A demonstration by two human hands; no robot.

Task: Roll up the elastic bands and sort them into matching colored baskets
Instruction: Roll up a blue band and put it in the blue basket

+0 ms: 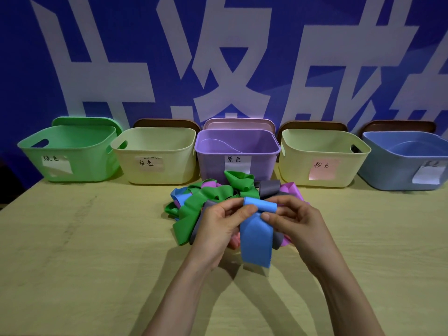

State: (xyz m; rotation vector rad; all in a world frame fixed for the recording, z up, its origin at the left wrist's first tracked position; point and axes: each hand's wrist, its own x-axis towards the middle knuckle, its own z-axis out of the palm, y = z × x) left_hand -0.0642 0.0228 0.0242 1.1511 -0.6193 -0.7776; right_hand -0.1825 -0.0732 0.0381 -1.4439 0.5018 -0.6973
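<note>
The table [84, 251] is pale yellowish wood grain and fills the lower half of the frame, with faint scuff marks running down its left part. Behind it the wall [121, 57] is deep blue with huge white characters across it, and the light is dim.

Along the table's far edge stand five baskets in a row. From left to right they are a green basket [80, 166], a left cream basket [169, 170], a purple basket [213, 163], a right cream basket [298, 166] and a blue basket [392, 170] cut off by the right edge. Each has a paper label [150, 163] stuck on its front, and lids [84, 121] lean against the wall behind them.

A pile of bands [213, 195] in green, grey, purple and blue lies tangled on the table at the centre of the frame, just in front of the purple basket.

Both forearms come up from the bottom edge. The left hand [218, 229] and right hand [293, 221] meet just below the pile, holding a blue band [255, 236] above the table. The thumb and curled fingers of each hand pinch its folded-over top end from either side. The rest of the band hangs flat and straight down between the wrists, its lower end close to the table top, where it casts a shadow.
</note>
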